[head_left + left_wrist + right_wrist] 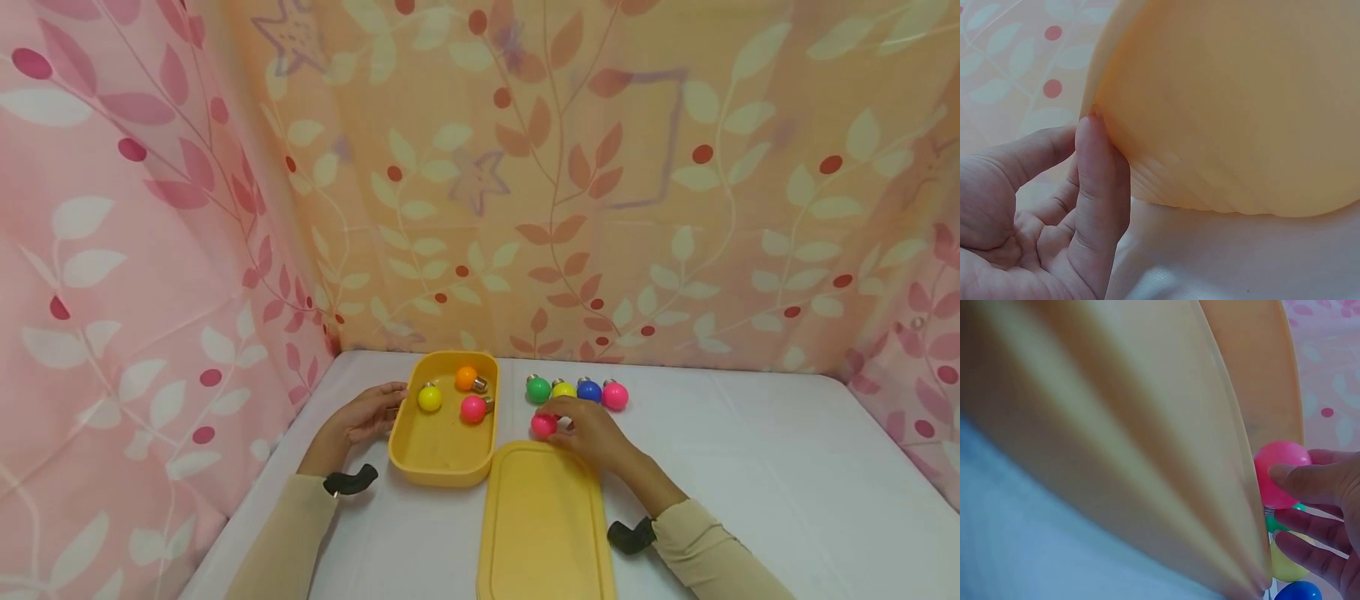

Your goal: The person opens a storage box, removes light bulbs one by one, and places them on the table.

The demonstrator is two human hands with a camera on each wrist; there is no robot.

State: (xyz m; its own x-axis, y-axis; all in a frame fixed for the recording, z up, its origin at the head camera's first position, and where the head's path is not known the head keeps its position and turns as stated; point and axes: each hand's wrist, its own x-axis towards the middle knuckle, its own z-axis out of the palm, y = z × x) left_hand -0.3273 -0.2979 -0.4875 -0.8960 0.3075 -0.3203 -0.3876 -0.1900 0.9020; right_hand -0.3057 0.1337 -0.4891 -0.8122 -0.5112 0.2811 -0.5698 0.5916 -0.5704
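Observation:
My right hand [592, 429] pinches a pink light bulb [543, 426] just beyond the far end of the yellow lid [546, 525]. In the right wrist view the thumb lies across this pink bulb [1282, 478], its metal base pointing down. The left hand [367, 414] touches the left side of a yellow box [442, 478], and in the left wrist view its fingertips meet the box wall [1222, 125] near the rim. Inside the box lie a yellow bulb [430, 398], an orange bulb [466, 377] and a pink bulb [473, 409].
Behind the right hand a row holds a green bulb [537, 389], a yellow bulb [564, 389], a blue bulb [589, 390] and another pink bulb [616, 395]. The lid lies flat against the box's near right corner on the white tablecloth [750, 467]. Patterned curtains [562, 208] enclose the table.

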